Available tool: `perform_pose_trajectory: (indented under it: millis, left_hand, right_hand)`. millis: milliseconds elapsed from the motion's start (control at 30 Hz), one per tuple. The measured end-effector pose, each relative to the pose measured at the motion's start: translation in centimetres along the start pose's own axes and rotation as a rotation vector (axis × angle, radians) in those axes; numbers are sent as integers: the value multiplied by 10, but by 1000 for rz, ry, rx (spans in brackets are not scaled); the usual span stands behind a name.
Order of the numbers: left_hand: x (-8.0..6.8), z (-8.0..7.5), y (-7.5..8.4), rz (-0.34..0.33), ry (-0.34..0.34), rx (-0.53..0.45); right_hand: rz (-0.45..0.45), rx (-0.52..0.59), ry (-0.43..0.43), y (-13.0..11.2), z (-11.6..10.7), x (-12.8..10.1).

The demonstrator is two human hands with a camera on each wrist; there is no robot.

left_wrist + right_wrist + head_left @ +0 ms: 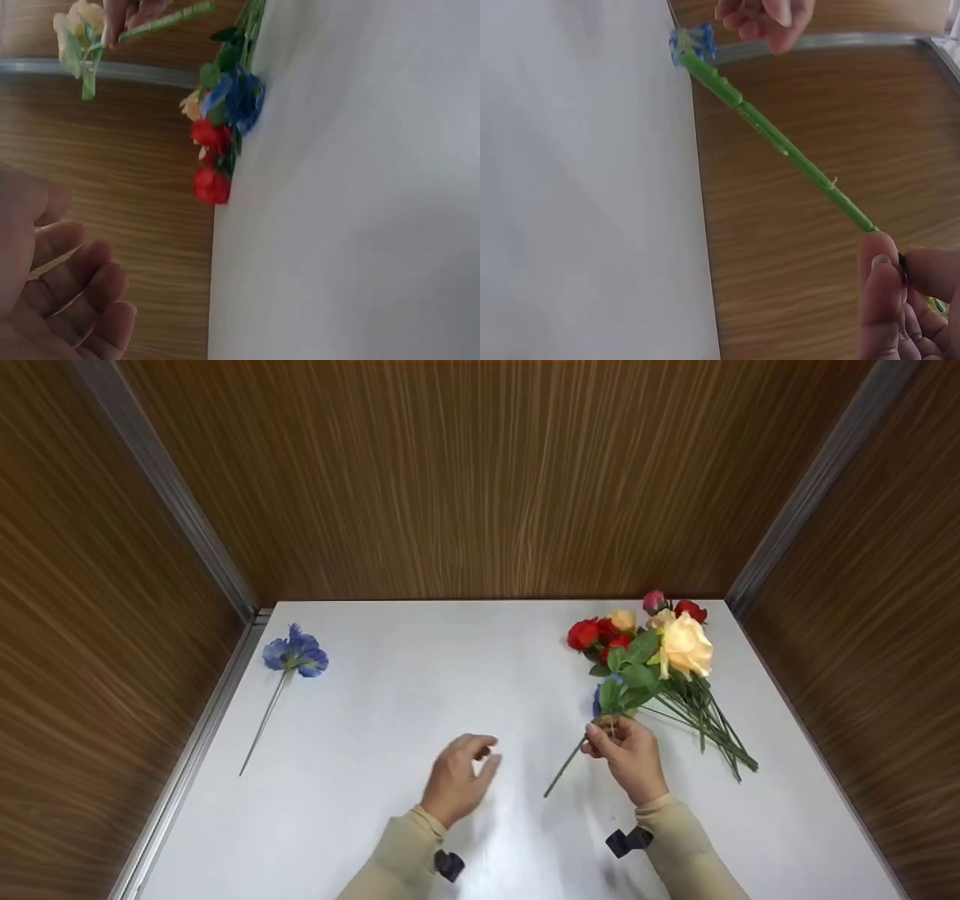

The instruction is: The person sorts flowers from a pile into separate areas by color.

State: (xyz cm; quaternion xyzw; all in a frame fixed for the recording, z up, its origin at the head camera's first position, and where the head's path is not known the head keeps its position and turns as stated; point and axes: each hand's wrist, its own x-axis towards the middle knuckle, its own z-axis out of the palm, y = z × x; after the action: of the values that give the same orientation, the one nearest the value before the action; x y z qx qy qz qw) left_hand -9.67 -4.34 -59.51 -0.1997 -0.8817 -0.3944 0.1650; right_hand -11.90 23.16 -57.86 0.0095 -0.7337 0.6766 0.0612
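Wood-grain panels wall in a white worktop on three sides, with metal trim in the corners. At about two o'clock lies a bunch of artificial flowers: red blooms, a big cream rose, a small pink bud, their green stems fanning toward four o'clock. At ten o'clock, well apart from the rest, a single blue flower lies alone, its thin stalk trailing toward seven o'clock.

My right hand has thumb and fingertips pinched on a green stem near its upper part, just below the bunch; the free end slants down toward seven o'clock. A blue bloom seems to belong to this stem, though leaves hide the join in the head view, so I cannot be sure. My left hand hovers over the worktop at six o'clock, fingers loosely curled, holding nothing.

My grip is a light pinch on a thin, smooth plastic stalk, so I judge it could twist or slip. If the head is tangled in the neighbouring leaves, pulling might drag the whole bunch along or scatter it.

No brand, label or writing is readable anywhere.
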Motion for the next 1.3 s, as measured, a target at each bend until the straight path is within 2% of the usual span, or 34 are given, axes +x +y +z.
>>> perform_pose_trajectory:
  millis: [133,300,433,533,733,867,967,1133,1300]
  left_hand:
    - [-6,18,18,-34,-105,-73]
    - [-11,34,32,-82,-158,-150]
    - [-11,45,38,-83,-162,-194]
    - [-12,49,42,-75,-152,-202]
    - [-8,51,40,-52,-113,-178]
    - [5,38,27,-59,-64,-163]
    - [12,20,9,-92,-33,-158]
    - [14,-13,-32,-223,-21,-107]
    - [13,-45,-85,-312,39,37]
  right_hand:
    - [-6,21,-57,-4,10,-3]
    - [-23,4,-163,-5,21,-8]
    - [-23,-7,-263,-3,28,-13]
    - [-32,-32,-333,-10,33,-20]
    - [-66,-70,-368,-24,33,-24]
    - [-61,-146,-330,-25,12,-11]
    - [-42,-210,-248,-15,-18,7]
    - [-28,-363,-52,16,-87,32]
    - [16,-645,70,30,-144,39]
